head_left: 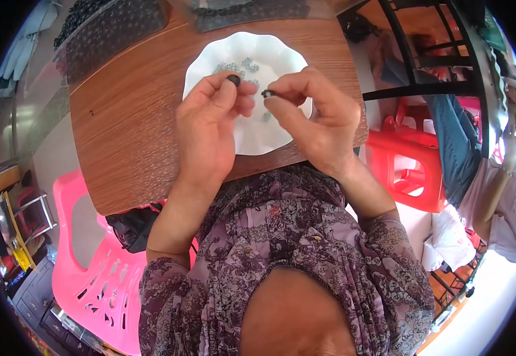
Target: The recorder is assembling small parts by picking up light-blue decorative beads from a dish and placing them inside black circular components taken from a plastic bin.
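Between the thumb and forefinger of my left hand (212, 113) is a small round black piece (233, 79), shaped like a button or cap. My right hand (320, 115) pinches another tiny piece (268, 93), dark with a pale spot; its exact kind is too small to make out. Both hands are raised over a white plate with a scalloped rim (204, 56), and the two pieces are apart from each other. Several small clear, greyish-green pieces (247, 66) lie in the plate, partly hidden behind my left fingers.
The plate stands on a brown wood-grain table (130, 118). Trays of dark round pieces (106, 35) sit at the far left. A pink plastic chair (97, 267) is at my left, a red stool (409, 166) at my right. Another person (495, 202) sits at the far right.
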A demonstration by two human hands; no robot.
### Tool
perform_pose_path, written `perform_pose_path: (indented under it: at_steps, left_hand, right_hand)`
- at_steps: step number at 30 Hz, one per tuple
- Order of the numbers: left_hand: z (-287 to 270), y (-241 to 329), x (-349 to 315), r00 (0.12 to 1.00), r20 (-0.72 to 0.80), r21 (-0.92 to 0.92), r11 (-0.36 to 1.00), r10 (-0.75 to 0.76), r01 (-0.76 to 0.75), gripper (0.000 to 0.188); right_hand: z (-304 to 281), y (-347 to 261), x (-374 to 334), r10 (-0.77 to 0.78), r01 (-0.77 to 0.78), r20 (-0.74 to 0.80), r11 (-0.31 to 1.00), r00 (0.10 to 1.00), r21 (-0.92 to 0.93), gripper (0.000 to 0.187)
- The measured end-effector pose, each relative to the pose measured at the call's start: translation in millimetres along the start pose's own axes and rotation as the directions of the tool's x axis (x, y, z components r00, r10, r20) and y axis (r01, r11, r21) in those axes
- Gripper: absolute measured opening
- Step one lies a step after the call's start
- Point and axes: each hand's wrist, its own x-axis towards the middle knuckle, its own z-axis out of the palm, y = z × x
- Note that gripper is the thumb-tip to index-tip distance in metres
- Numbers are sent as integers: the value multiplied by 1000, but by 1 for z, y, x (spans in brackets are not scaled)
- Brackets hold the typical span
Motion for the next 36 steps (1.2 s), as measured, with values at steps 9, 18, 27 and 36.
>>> perform_pose_path:
  at_steps: [9, 18, 27, 36]
  left_hand:
    - [-3, -16, -2, 948, 114, -466, 826, -298, 316, 20]
    - [-5, -17, -7, 949, 225, -385, 875, -219, 293, 19]
    - [-2, -22, -11, 967, 196, -346, 911, -166, 226, 20]
    - [1, -25, -11, 963, 194, -349, 905, -186, 245, 18]
  right_hand:
    - [7, -9, -1, -260, 332, 234, 871, 937, -361, 21]
    - [-6, -12, 5, -5, 17, 82, 990, 997, -143, 17]
    - [-8, -15, 7, 61, -28, 150, 976, 987, -215, 16]
    - [-11, -20, 9, 295, -273, 127, 947, 947, -169, 9]
